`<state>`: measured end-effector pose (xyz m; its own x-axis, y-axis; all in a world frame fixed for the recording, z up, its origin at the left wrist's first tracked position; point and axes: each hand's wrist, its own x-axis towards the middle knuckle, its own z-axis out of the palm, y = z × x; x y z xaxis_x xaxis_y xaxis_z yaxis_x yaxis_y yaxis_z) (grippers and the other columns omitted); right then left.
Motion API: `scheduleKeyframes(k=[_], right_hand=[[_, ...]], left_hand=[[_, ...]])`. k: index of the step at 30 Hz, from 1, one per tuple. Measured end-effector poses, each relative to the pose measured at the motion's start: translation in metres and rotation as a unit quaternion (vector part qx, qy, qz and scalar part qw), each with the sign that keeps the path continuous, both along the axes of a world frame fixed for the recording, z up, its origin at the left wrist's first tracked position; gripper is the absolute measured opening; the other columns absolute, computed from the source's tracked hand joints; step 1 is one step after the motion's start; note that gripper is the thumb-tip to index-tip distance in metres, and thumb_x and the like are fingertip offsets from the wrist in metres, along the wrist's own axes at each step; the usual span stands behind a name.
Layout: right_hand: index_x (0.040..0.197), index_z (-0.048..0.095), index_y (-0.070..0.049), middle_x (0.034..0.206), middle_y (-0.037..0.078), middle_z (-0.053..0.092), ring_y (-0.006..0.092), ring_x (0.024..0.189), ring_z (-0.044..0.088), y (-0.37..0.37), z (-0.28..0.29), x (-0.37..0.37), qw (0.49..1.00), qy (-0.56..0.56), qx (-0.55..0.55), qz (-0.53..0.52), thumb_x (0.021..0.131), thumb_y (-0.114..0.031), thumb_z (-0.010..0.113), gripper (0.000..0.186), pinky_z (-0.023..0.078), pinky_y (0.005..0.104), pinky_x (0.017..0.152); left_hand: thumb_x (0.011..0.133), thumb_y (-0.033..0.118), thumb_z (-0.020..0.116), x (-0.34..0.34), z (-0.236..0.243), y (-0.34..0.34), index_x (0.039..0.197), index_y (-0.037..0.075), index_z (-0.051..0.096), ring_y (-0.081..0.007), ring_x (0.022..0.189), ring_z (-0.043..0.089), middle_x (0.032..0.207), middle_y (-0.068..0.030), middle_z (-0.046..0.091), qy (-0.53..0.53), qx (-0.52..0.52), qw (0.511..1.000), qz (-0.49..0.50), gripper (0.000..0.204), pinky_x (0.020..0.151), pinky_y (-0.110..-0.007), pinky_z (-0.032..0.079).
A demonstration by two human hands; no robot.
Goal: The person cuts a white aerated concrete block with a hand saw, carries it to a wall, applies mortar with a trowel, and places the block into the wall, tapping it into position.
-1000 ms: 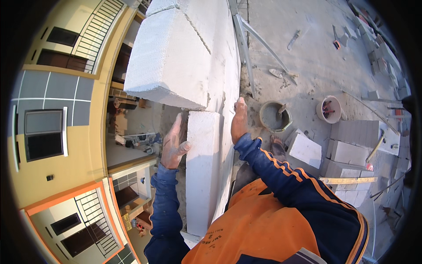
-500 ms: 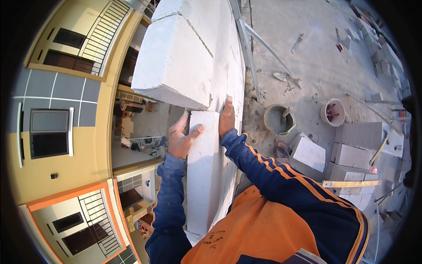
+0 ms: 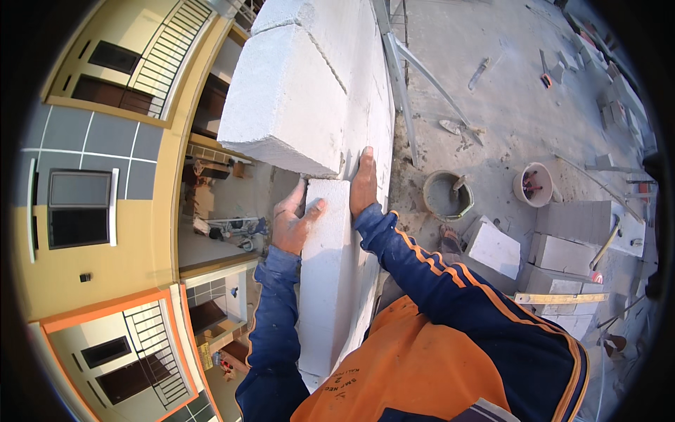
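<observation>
A long white lightweight concrete block (image 3: 325, 274) lies lengthwise in front of me, its far end close to the higher stacked block (image 3: 285, 91) of the wall. My left hand (image 3: 292, 224) grips its left side near that end, thumb on top and fingers mostly hidden down the side. On the opposite side, my right hand (image 3: 364, 184) presses against the block, its fingers close together and pointing away along the wall. The block's underside is out of sight.
Metal braces (image 3: 401, 84) lean at the wall's right. On the concrete floor are a mortar bucket (image 3: 429, 193), a pale bucket (image 3: 519, 186), a trowel (image 3: 450, 127), a handsaw (image 3: 545, 70) and stacked blocks (image 3: 562, 253) with a yellow level (image 3: 562, 298). Houses stand below left.
The view has shifted slightly, so the upper wall block appears a little farther right. Both hands keep their places on the block, which shows no clear movement against the wall.
</observation>
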<state>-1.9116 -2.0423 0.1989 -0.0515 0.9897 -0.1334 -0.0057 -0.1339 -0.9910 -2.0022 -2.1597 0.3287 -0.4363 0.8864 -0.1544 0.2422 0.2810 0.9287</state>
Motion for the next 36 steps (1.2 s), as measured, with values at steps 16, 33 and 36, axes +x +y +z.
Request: scheduleKeyframes(k=[16, 33, 36], right_hand=[[0.152, 0.037, -0.003, 0.15, 0.024, 0.048, 0.0422, 0.139, 0.045, -0.132, -0.155, 0.413, 0.715, -0.459, -0.391, 0.354, 0.088, -0.071, 0.054, 0.095, 0.038, 0.0503, 0.112], [0.138, 0.04, 0.02, 0.137, 0.035, 0.052, 0.0468, 0.131, 0.049, 0.081, -0.161, 0.873, 0.687, -0.614, -0.23, -0.314, 0.082, -0.074, 0.062, 0.111, 0.039, 0.0465, 0.112], [0.131, 0.042, 0.018, 0.11, 0.027, 0.068, 0.0427, 0.104, 0.067, 0.162, -0.182, 0.969, 0.749, -0.542, -0.316, -0.214, 0.076, -0.076, 0.069, 0.112, 0.054, 0.046, 0.09]], left_hand=[[0.083, 0.035, 0.084, 0.001, 0.003, 0.028, 0.132, -0.012, 0.053, -0.0274, 0.105, 0.062, 0.125, -0.0215, 0.062, 0.172, -0.075, 0.98, -0.059, 0.075, 0.092, -0.037, 0.05], [0.074, 0.03, 0.084, 0.018, -0.002, 0.035, 0.107, -0.01, 0.063, -0.023, 0.084, 0.069, 0.096, -0.0157, 0.071, 0.319, -0.095, 0.942, 0.043, 0.056, 0.077, -0.033, 0.055], [0.067, 0.06, 0.078, 0.038, 0.014, 0.045, 0.133, -0.013, 0.053, -0.0379, 0.118, 0.061, 0.122, -0.0297, 0.064, 0.371, -0.233, 0.895, 0.084, 0.101, 0.102, -0.042, 0.047]])
